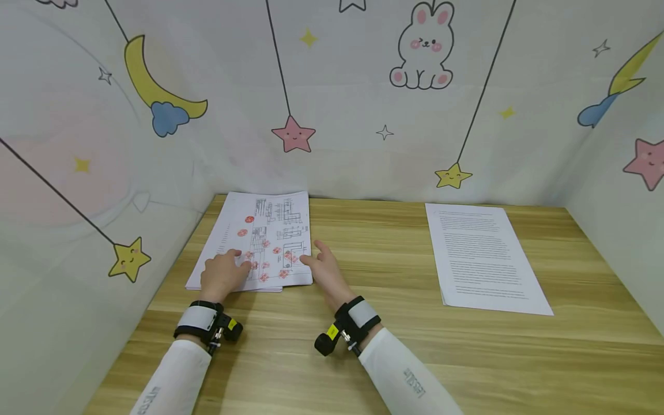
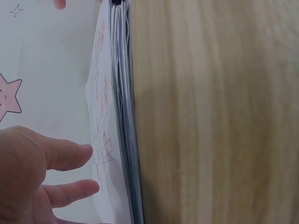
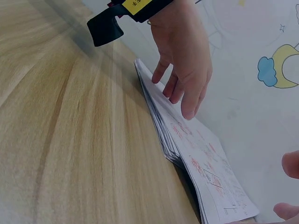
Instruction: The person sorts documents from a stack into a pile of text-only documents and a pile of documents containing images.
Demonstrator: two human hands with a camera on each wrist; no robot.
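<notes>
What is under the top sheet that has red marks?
Under the top sheet are more paper sheets; their layered edges show above the wooden table. Their covered faces cannot be seen.

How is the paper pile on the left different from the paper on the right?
The left pile shows drawings and red marks on top; the right paper shows lines of text. The left pile looks thick; the right paper looks thinner. Both are white and lie on the wooden table.

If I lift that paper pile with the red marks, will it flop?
Probably a little: the paper pile shows many thin layers, so its edges may sag. Some layers stick out unevenly, so it might slide apart.
</notes>
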